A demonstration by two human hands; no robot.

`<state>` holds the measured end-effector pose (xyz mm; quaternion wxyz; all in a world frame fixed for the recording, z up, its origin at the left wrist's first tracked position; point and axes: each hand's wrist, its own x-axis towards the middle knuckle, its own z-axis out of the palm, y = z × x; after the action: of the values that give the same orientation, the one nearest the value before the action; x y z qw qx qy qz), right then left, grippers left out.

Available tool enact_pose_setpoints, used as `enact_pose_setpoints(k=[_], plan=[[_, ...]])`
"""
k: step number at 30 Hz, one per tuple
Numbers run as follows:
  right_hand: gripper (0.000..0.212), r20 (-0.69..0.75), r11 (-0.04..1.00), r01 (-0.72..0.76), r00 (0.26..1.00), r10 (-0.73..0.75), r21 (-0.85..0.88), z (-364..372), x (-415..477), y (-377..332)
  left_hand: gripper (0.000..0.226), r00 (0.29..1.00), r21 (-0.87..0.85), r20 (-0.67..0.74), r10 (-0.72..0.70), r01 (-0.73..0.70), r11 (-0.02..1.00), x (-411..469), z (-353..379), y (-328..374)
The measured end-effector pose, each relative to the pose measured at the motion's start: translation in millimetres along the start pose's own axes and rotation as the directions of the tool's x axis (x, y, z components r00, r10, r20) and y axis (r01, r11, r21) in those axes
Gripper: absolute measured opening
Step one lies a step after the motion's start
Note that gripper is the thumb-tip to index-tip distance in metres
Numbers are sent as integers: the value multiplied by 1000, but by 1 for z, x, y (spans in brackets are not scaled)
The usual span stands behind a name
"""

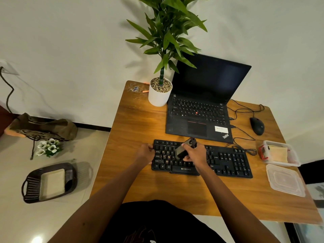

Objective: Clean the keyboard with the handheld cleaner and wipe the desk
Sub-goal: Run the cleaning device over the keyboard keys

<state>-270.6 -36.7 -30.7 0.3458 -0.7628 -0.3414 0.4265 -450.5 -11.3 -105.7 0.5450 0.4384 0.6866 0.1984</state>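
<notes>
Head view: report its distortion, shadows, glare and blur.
Head view: the wide-angle lens bows the desk edges and tilts the wall; the plant throws soft shadows on that wall; a bright glare spot marks the floor at lower left; the handheld cleaner in the right hand looks slightly blurred, the keyboard sharp.

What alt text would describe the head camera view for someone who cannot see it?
A person's right hand holds a handheld cleaner over a black Zebronics keyboard, while the left hand grips its left end. A ThinkPad laptop, potted plant and mouse share the wooden desk.
</notes>
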Motion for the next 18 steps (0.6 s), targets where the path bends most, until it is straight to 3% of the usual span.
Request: enact_pose_setpoints(k=[4, 8, 11, 13, 16, 18], plan=[[18, -154, 998, 52, 987, -46, 36, -1, 3, -6, 10, 1000, 5, 7, -6, 6, 1000, 1, -1, -2], [11, -14, 999, 6, 1000, -7, -44, 1, 3, -3, 11, 1000, 32, 8, 1, -1, 999, 1, -2, -2], [12, -72, 999, 11, 997, -8, 45, -3, 9, -9, 14, 1000, 27, 11, 2, -2, 1000, 1, -3, -2], [14, -113, 999, 34, 993, -32, 12, 0, 10, -8, 14, 1000, 17, 4, 4, -4, 1000, 1, -2, -2], [19, 21, 999, 0, 1000, 1, -36, 8, 7, -2, 13, 1000, 18, 8, 5, -5, 1000, 0, -1, -3], [19, 33, 1000, -18, 999, 18, 18, 9, 8, -6, 13, 1000, 19, 9, 16, -16, 1000, 0, -1, -2]])
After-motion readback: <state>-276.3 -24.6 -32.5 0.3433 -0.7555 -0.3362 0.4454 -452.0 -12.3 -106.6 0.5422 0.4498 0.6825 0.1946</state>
